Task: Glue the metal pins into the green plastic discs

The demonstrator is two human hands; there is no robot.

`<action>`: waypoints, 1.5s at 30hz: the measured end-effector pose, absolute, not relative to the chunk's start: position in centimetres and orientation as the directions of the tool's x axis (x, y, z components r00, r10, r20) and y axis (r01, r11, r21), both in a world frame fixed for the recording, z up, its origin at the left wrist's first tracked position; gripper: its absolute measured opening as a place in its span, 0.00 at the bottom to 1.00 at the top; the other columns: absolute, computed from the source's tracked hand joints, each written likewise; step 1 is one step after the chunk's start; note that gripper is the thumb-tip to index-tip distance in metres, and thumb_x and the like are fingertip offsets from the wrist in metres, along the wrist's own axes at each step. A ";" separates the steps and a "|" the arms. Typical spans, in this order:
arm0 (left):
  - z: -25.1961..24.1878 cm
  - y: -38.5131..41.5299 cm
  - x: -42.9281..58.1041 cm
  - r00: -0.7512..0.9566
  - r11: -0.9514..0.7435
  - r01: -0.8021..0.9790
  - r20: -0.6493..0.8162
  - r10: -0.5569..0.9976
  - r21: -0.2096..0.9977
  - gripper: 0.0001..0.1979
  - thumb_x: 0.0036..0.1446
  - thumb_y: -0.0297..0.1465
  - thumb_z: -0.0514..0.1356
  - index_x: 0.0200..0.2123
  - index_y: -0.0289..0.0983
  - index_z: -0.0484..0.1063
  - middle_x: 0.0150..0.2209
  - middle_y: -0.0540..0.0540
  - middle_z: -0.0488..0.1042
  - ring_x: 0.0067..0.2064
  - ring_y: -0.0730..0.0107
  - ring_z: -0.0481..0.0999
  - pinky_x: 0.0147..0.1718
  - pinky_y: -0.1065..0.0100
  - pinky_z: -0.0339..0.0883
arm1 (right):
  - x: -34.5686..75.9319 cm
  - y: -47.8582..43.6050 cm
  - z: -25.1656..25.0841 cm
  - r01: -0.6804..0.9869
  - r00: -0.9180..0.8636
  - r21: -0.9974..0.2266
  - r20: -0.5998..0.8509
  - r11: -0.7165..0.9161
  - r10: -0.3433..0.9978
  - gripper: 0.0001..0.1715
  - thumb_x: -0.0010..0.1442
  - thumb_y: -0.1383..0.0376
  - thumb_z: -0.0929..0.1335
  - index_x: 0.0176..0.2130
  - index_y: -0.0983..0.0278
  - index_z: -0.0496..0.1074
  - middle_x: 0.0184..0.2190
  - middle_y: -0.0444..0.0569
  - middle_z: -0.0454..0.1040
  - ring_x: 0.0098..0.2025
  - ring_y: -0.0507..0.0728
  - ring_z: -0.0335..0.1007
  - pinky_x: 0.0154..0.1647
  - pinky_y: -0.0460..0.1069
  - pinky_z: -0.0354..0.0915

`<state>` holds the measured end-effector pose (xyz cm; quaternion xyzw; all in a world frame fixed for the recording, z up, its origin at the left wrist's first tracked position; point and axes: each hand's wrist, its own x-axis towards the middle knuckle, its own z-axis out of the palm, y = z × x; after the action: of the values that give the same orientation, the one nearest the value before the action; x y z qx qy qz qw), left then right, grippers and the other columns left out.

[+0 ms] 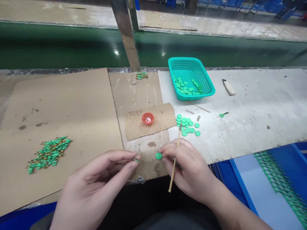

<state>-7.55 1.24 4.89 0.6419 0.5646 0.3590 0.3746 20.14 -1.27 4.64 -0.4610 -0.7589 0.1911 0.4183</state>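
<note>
Between thumb and forefinger, my left hand (103,175) pinches a small green piece (137,160), mostly covered by the fingertips. My right hand (189,166) holds a round green disc (158,156) with small holes, like a button, at its fingertips. A thin wooden stick (173,174) with a dark tip is also tucked in that hand, slanting upward. Just beyond it lies a loose group of green discs (189,123). A small red dish (148,119) with pale liquid stands on a cardboard piece (165,110) ahead of both hands.
A teal basket (209,86) holding green discs stands at the back. Left, a pile of small green and gold parts (49,153) lies on cardboard; a smaller pile (141,75) is near the metal post (129,38). A wrapped blade (229,88) lies right, above a disc with a dark piece (222,115).
</note>
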 end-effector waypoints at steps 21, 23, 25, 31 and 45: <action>6.0 3.2 -2.9 0.275 -0.231 0.504 0.099 0.956 0.832 0.13 0.74 0.49 0.72 0.42 0.49 0.92 0.43 0.50 0.92 0.41 0.65 0.90 0.45 0.69 0.86 | 21.5 -1.1 4.5 0.057 -0.025 -0.941 0.334 0.335 0.942 0.16 0.88 0.68 0.64 0.67 0.54 0.60 0.63 0.56 0.89 0.49 0.56 0.95 0.55 0.57 0.90; 5.8 3.1 -2.9 0.287 -0.246 0.517 0.105 0.952 0.820 0.10 0.74 0.46 0.73 0.43 0.50 0.92 0.44 0.52 0.92 0.42 0.67 0.90 0.47 0.71 0.85 | 21.5 -1.3 4.6 0.002 -0.009 -0.954 0.300 0.300 0.954 0.07 0.89 0.66 0.64 0.62 0.55 0.64 0.64 0.55 0.89 0.56 0.58 0.94 0.61 0.58 0.89; 5.7 3.0 -3.0 0.279 -0.247 0.533 0.108 0.954 0.809 0.08 0.73 0.45 0.73 0.42 0.51 0.91 0.44 0.53 0.92 0.42 0.68 0.91 0.45 0.71 0.85 | 21.6 -1.4 4.7 -0.026 0.001 -0.961 0.275 0.275 0.961 0.03 0.89 0.65 0.64 0.57 0.55 0.65 0.63 0.54 0.89 0.60 0.58 0.93 0.64 0.57 0.88; 5.8 2.9 -3.1 0.277 -0.245 0.539 0.105 0.955 0.806 0.06 0.71 0.44 0.74 0.40 0.53 0.90 0.42 0.56 0.91 0.40 0.69 0.91 0.41 0.74 0.83 | 21.5 -1.5 4.4 -0.071 0.011 -0.973 0.218 0.218 0.976 0.01 0.90 0.62 0.65 0.57 0.54 0.66 0.59 0.50 0.88 0.63 0.55 0.90 0.66 0.54 0.87; 5.9 3.0 -3.2 0.365 -0.403 0.560 0.221 0.904 0.724 0.03 0.74 0.38 0.72 0.43 0.53 0.88 0.42 0.57 0.90 0.39 0.72 0.89 0.39 0.75 0.83 | 21.6 -1.7 4.1 -0.059 0.034 -0.976 0.210 0.212 0.977 0.03 0.89 0.63 0.66 0.58 0.53 0.67 0.57 0.46 0.87 0.63 0.56 0.89 0.64 0.55 0.86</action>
<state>-3.22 3.00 5.87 0.7780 0.4704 0.3100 0.2780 21.57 -1.72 4.11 -0.4351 -0.5274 0.4526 0.5725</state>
